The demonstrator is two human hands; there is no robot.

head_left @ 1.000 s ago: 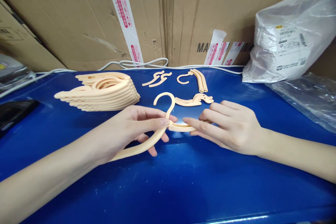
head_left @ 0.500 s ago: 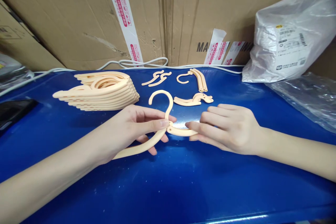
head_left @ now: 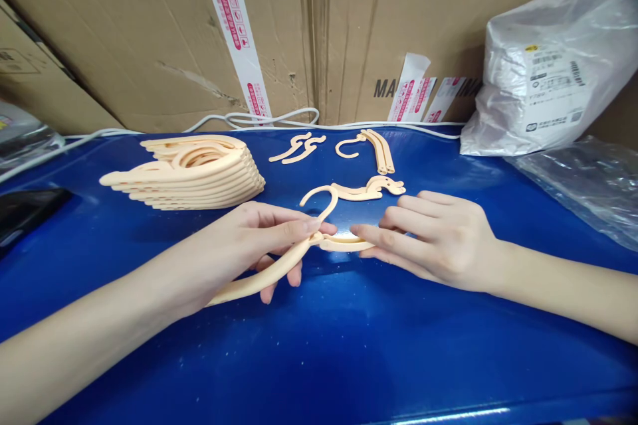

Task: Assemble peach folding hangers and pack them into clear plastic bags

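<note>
Between my hands, above the blue table, is a cream plastic folding clothes hanger (head_left: 279, 268) with a curved hook. My left hand (head_left: 244, 239) pinches it at the joint below the hook, one long arm running back under the palm. My right hand (head_left: 438, 239) grips the other, shorter-looking arm, whose far end is hidden by the fingers. Just beyond the hook lies a folded hanger piece (head_left: 361, 192). Farther back rest two small curved pieces (head_left: 303, 147), a loose hook (head_left: 346, 149) and a pair of straight-ish arms (head_left: 379, 151).
A stack of folded cream hangers (head_left: 199, 176) stands at the left on the blue table (head_left: 319, 358). A black device (head_left: 30, 212) lies at the left edge. White cable (head_left: 272, 118) runs along the cardboard boxes (head_left: 149, 33). A plastic-wrapped parcel (head_left: 543, 66) stands back right.
The hanger has tilted in my hands: its hook has tipped lower and to the right. My left fingers have shifted slightly around the joint, while my right hand has barely moved.
</note>
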